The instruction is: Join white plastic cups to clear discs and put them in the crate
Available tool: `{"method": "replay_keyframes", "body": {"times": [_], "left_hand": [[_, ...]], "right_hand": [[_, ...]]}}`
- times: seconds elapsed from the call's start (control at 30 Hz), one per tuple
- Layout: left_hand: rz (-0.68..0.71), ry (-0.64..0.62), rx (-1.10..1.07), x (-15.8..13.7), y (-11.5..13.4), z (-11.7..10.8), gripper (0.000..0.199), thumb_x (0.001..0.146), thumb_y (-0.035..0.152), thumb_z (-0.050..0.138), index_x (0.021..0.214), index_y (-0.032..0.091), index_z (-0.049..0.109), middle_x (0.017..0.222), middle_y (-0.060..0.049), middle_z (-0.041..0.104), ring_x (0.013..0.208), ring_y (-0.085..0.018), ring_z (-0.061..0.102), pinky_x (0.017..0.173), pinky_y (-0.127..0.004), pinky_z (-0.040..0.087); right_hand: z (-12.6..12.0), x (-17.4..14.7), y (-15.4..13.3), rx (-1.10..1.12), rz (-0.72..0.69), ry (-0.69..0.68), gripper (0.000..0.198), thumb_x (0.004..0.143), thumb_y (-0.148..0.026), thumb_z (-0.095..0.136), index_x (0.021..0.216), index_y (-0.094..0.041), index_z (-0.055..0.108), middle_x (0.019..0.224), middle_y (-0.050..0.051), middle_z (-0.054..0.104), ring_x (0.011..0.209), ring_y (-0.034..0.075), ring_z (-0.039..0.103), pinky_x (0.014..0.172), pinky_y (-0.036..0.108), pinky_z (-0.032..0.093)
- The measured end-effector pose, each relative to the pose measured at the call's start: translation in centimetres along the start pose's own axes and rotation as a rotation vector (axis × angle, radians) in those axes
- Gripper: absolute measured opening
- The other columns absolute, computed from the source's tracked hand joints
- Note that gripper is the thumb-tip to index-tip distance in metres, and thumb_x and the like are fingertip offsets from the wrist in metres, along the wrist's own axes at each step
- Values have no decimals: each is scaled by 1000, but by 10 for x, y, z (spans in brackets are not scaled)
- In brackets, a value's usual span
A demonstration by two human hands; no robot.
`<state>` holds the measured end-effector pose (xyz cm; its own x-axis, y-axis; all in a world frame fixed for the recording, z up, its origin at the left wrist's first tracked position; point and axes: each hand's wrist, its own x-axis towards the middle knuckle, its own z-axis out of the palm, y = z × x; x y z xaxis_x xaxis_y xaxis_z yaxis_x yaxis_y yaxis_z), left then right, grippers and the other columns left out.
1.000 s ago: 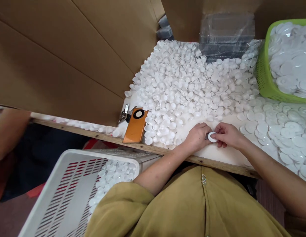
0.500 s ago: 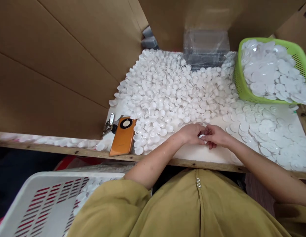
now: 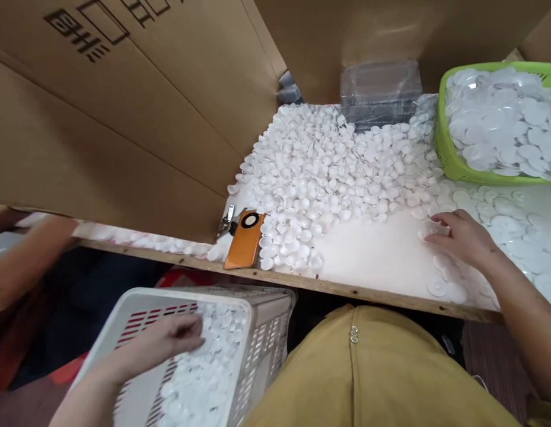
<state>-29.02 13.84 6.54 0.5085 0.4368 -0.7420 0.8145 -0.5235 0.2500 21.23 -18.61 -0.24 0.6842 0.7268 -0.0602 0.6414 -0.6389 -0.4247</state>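
Observation:
My left hand [image 3: 175, 338] hangs over the white plastic basket [image 3: 124, 302], its fingers and thumb apart, with nothing seen between them. Small white plastic pieces [image 3: 204, 362] fill part of that basket below the hand. My right hand [image 3: 464, 237] is above the table by the flat white discs [image 3: 509, 231], thumb and forefinger apart. A pale disc lies close to its fingertips; whether they touch it I cannot tell. A large heap of small white cup-shaped pieces [image 3: 319, 166] covers the table's middle and back.
A green basket [image 3: 444, 142] full of white discs stands at the back right. An orange phone [image 3: 243, 246] lies by the wooden table edge [image 3: 333, 286]. Cardboard [image 3: 124, 136] walls the left side. Clear-wrapped boxes [image 3: 379, 95] stand behind. Another person's arm [image 3: 30, 255] shows at far left.
My hands, together over the table with a small white piece between them, have parted. The left moved down-left over the white basket, the right moved right. The view turned left.

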Motion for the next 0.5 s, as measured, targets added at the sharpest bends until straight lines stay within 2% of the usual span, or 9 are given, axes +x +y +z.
{"method": "replay_keyframes", "body": {"times": [0.07,0.1,0.17,0.2,0.27,0.33,0.43,0.5], "left_hand": [[-232,-29,179,-9,-34,16,29,59,44,57,50,20,44,54,-2,54,60,-22,53,59,-30,39],[-287,-14,229,-9,-39,21,27,59,43,56,49,20,47,56,-4,58,62,-25,57,61,-32,40],[-277,99,244,-2,-22,22,30,68,47,49,60,20,58,71,-9,67,73,-29,63,68,-35,43],[-224,193,219,6,-2,19,35,74,49,44,70,20,63,81,-10,70,80,-29,65,73,-35,44],[-116,402,172,28,55,7,43,83,50,37,88,20,67,96,-9,72,89,-27,65,78,-33,45],[2,548,143,56,122,-5,43,90,47,33,93,20,67,95,-8,72,89,-24,65,78,-30,45],[118,658,220,103,210,-15,40,95,38,33,96,17,67,94,-10,70,87,-23,66,76,-29,46],[154,643,294,129,247,-18,40,96,37,34,104,14,67,101,-13,68,90,-25,66,75,-32,47]], "right_hand": [[5,0,15,-37,-33,-25,42,72,-47,70,106,-22,66,102,10,58,73,25,61,64,38,47],[8,-1,18,-36,-51,-33,39,73,-46,69,104,-23,66,100,10,58,74,26,61,63,38,47],[12,-2,19,-17,-87,-37,28,76,-45,64,95,-25,68,95,9,61,76,28,61,64,39,47],[14,-2,18,-9,-106,-39,24,79,-45,60,91,-26,68,94,8,62,78,28,61,65,39,47],[16,-1,11,-12,-141,-33,25,83,-44,52,87,-26,68,92,7,65,81,28,62,68,40,47],[17,0,1,-14,-158,12,28,85,-42,46,88,-24,68,92,7,66,83,28,62,71,41,47],[19,-4,-20,60,-171,92,29,85,-41,44,91,-21,65,93,8,67,84,27,63,74,40,48],[21,-11,-34,135,-130,85,29,83,-41,47,96,-21,63,86,8,68,80,26,64,71,38,48]]}}
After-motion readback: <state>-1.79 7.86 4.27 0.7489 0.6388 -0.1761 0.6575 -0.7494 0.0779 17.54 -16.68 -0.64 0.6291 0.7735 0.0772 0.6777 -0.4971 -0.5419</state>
